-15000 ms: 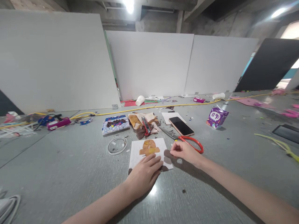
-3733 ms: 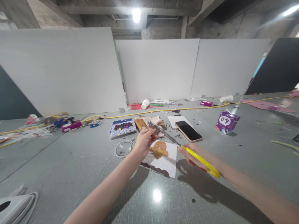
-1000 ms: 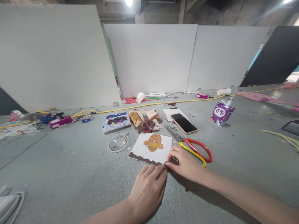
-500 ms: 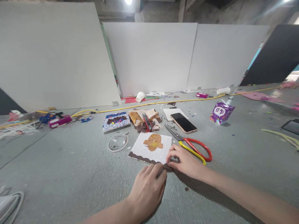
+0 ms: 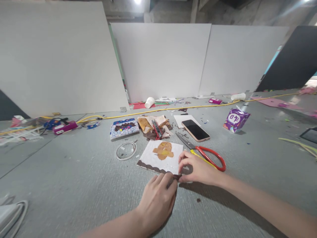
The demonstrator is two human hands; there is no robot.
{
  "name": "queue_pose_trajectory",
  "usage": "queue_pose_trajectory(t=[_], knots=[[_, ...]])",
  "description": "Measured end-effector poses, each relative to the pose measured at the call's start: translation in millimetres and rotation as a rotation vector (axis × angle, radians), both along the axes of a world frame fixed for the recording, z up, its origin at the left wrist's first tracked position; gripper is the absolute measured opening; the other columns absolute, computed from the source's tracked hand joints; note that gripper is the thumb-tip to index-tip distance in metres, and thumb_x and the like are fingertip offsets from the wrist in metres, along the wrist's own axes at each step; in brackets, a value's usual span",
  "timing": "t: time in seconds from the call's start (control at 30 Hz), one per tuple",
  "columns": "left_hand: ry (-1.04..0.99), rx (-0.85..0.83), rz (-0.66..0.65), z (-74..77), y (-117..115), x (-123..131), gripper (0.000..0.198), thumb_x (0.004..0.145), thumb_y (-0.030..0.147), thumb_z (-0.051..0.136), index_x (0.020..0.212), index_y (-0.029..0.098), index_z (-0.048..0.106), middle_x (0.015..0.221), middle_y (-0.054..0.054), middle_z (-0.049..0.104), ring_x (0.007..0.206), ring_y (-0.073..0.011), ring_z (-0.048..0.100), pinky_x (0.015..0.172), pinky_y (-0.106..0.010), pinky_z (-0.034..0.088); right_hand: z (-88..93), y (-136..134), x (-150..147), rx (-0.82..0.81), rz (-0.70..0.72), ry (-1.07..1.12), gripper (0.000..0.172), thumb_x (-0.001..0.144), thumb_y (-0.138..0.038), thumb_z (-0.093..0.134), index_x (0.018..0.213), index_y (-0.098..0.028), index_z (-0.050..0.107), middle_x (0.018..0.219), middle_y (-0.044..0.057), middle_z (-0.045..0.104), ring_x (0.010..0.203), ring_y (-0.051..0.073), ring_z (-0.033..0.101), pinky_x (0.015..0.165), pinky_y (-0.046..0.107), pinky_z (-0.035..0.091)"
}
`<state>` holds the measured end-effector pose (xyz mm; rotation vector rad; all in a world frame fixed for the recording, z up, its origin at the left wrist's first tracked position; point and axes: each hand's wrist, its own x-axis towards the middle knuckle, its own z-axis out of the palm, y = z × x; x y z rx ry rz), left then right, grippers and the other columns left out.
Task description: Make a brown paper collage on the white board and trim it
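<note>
A white square panel [image 5: 148,153] lies on the grey surface in front of me, with a tan and yellow cut-out shape [image 5: 163,151] in its middle. Along its near edge runs a dark brown scalloped strip [image 5: 150,167]. My left hand [image 5: 158,201] is closed at the near edge, its fingers pinching the brown strip. At the near right corner my right hand [image 5: 198,170] curls over, thumb and fingers closed on the strip's end, which is partly hidden. Large scissors [image 5: 210,153] with red and yellow handles lie beside my right hand, partly behind it.
Beyond the panel are fabric scraps [image 5: 146,125] with a red-handled cutter [image 5: 157,129] on top, a decorated box [image 5: 124,129], and a phone [image 5: 195,130]. A clear-centred ring [image 5: 126,158] lies left, a purple drink carton [image 5: 236,120] right. A yellow cable [image 5: 138,113] crosses behind.
My right hand has shifted slightly along the panel's corner, with its thumb now lower on the strip. The left hand stays nearly in place. The view has moved a little.
</note>
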<state>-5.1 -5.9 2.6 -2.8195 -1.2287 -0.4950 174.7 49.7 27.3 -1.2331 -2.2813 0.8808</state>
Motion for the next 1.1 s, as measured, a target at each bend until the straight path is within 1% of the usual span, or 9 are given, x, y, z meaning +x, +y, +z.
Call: queue_pose_trajectory(t=[0.1,0.3,0.4,0.47,0.57,0.67,0.8,0.93,1.1], knots=[[-0.152,-0.098,0.029,3.0,1,-1,0.022,0.078,0.008,0.04,0.091,0.018,0.055,0.096,-0.008,0.055,0.077,-0.0204,0.056,0.066,-0.036,0.048,-1.2,0,-2,0.012,-0.015,0.031,0.005,0.067,-0.023,0.066,0.064,-0.019,0.065,0.089,0.001,0.053,0.084,0.014,0.053,0.079,0.028,0.039],[-0.77,-0.512,0.273,7.5,21,3,0.026,0.071,0.023,0.057,0.096,0.016,0.051,0.08,-0.005,0.057,0.072,-0.0173,0.054,0.07,-0.032,0.044,-3.4,3,-8,-0.079,-0.094,0.193,0.014,0.074,-0.027,0.058,0.064,-0.017,0.064,0.086,0.001,0.054,0.075,0.013,0.053,0.069,0.025,0.04],[-1.033,-0.829,0.223,8.1,32,6,0.022,0.07,0.024,0.057,0.09,0.014,0.057,0.076,-0.005,0.059,0.066,-0.015,0.054,0.064,-0.029,0.043,-2.8,2,-14,-0.111,-0.129,0.284,0.015,0.074,-0.028,0.056,0.067,-0.016,0.063,0.084,0.001,0.054,0.069,0.011,0.052,0.063,0.024,0.041],[-1.146,-0.918,0.198,10.1,37,6,0.017,0.07,0.025,0.057,0.081,0.012,0.061,0.07,-0.005,0.058,0.06,-0.0126,0.051,0.06,-0.027,0.043,0.2,3,-15,-0.108,-0.139,0.302,0.016,0.075,-0.029,0.054,0.068,-0.017,0.062,0.082,0.001,0.054,0.069,0.011,0.052,0.063,0.024,0.041],[-1.298,-0.969,0.199,16.4,41,5,0.015,0.068,0.026,0.06,0.072,0.012,0.063,0.066,-0.004,0.055,0.055,-0.0101,0.047,0.056,-0.026,0.043,8.3,9,-7,0.025,-0.178,0.203,0.017,0.078,-0.029,0.05,0.072,-0.017,0.06,0.081,0.002,0.056,0.074,0.013,0.054,0.067,0.025,0.042],[-1.412,-1.021,0.229,24.8,44,1,0.016,0.066,0.028,0.063,0.072,0.013,0.063,0.065,-0.002,0.053,0.054,-0.0091,0.044,0.052,-0.023,0.042,15.3,22,14,0.249,-0.296,-0.194,0.01,0.072,-0.021,0.055,0.078,-0.015,0.059,0.089,0.007,0.057,0.083,0.018,0.055,0.074,0.028,0.04],[-1.447,-0.963,0.259,38.7,52,-2,0.016,0.063,0.028,0.065,0.068,0.013,0.061,0.063,-0.001,0.053,0.055,-0.0078,0.044,0.051,-0.019,0.036,15.9,36,37,0.101,-0.409,-0.719,0.014,0.061,-0.018,0.062,0.074,-0.012,0.061,0.085,0.013,0.061,0.078,0.023,0.058,0.062,0.028,0.041],[-1.479,-0.89,0.189,55.7,63,5,0.017,0.062,0.028,0.065,0.062,0.013,0.058,0.059,0.001,0.051,0.054,-0.0073,0.044,0.052,-0.019,0.034,12.4,37,35,0.031,-0.405,-0.741,0.01,0.055,-0.015,0.064,0.064,-0.013,0.061,0.072,0.01,0.064,0.067,0.022,0.061,0.05,0.023,0.037],[-1.541,-0.797,0.15,71.0,76,15,0.02,0.057,0.027,0.065,0.053,0.015,0.049,0.052,0.004,0.047,0.049,-0.0066,0.04,0.049,-0.019,0.03,7.1,30,23,0.102,-0.47,-0.673,0.007,0.06,-0.009,0.055,0.065,-0.013,0.06,0.079,0.015,0.065,0.077,0.025,0.062,0.057,0.026,0.039]])
